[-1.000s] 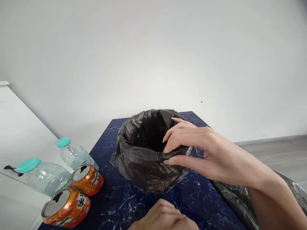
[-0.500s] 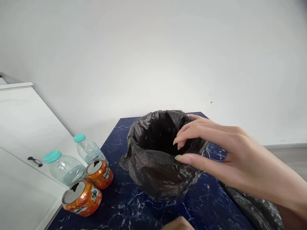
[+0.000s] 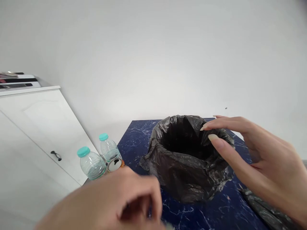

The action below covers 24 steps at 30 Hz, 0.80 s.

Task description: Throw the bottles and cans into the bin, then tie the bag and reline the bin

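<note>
A bin [image 3: 189, 172] lined with a black, crinkled plastic bag stands on the table, its dark mouth facing up. Over its right rim is my right hand [image 3: 266, 153], thumb and fingers apart and holding nothing. My left hand [image 3: 115, 198] is low in front, blurred, with its fingers curled; what they may hold cannot be made out. Beyond it, an orange drink can [image 3: 115, 164] shows its opened top, and my hand covers most of the space around it. Two clear plastic bottles with turquoise caps, the nearer bottle [image 3: 92, 163] and the farther bottle [image 3: 109, 148], stand behind.
The table [image 3: 141, 129] has a dark blue marbled top against a white wall. To the left is a white cabinet [image 3: 43, 127] with a black handle [image 3: 56, 156] and some items on top. More black plastic [image 3: 266, 207] lies at the lower right.
My left hand has risen from the bottom edge to the left, now covering the nearer orange can. My right hand stays by the bin's rim, shifted rightward along with the whole view.
</note>
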Each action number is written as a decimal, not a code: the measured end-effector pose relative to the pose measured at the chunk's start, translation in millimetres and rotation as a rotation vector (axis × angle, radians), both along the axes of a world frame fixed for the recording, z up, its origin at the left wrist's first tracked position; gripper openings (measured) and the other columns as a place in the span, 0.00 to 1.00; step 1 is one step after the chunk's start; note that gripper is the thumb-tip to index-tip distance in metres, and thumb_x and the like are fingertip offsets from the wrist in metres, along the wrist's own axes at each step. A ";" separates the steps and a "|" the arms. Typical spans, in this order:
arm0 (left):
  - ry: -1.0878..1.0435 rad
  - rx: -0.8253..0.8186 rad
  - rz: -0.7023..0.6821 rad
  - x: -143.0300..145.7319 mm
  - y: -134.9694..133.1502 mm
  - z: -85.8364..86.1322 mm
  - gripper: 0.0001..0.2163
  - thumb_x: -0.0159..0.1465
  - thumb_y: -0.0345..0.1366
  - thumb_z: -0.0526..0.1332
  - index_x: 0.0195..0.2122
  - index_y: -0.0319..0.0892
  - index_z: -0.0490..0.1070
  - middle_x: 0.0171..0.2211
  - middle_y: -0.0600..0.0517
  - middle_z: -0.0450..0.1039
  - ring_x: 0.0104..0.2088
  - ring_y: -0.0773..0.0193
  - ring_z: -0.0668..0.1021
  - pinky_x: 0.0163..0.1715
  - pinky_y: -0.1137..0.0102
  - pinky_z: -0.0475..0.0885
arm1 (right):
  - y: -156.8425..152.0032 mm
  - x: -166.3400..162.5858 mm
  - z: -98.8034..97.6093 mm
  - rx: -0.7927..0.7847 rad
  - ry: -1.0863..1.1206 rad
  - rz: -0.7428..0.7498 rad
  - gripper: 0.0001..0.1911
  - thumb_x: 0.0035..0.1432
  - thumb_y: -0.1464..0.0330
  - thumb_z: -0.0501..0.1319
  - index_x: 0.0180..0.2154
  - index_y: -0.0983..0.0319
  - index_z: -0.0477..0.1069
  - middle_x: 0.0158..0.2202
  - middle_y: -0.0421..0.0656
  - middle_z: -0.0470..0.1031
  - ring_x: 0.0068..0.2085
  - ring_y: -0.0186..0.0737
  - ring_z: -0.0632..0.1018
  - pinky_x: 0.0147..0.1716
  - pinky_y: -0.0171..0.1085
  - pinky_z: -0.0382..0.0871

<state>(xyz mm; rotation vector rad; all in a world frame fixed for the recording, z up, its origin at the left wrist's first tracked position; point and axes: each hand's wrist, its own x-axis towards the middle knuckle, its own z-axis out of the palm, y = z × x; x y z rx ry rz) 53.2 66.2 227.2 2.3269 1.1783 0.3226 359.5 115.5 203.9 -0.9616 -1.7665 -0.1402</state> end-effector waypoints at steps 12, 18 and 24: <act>0.588 0.692 0.857 -91.0 79.9 -16.4 0.27 0.74 0.48 0.52 0.66 0.36 0.73 0.66 0.34 0.74 0.73 0.28 0.64 0.72 0.32 0.51 | 6.4 -3.4 -12.5 -0.020 0.018 -0.124 0.11 0.71 0.57 0.63 0.53 0.47 0.76 0.50 0.43 0.85 0.49 0.55 0.87 0.25 0.41 0.78; 0.635 0.451 0.851 -82.5 83.8 -1.9 0.25 0.76 0.40 0.50 0.68 0.34 0.72 0.58 0.35 0.82 0.67 0.34 0.76 0.74 0.33 0.50 | 2.9 -4.2 -10.9 -0.063 0.009 -0.100 0.13 0.73 0.55 0.61 0.54 0.50 0.76 0.50 0.44 0.84 0.40 0.46 0.86 0.12 0.34 0.63; 0.581 0.526 0.842 -69.8 86.2 3.3 0.20 0.75 0.38 0.56 0.63 0.42 0.77 0.45 0.41 0.87 0.51 0.39 0.85 0.63 0.42 0.72 | 3.2 0.1 -8.0 -0.099 -0.008 -0.069 0.14 0.73 0.56 0.62 0.56 0.50 0.75 0.52 0.43 0.83 0.29 0.37 0.79 0.13 0.34 0.62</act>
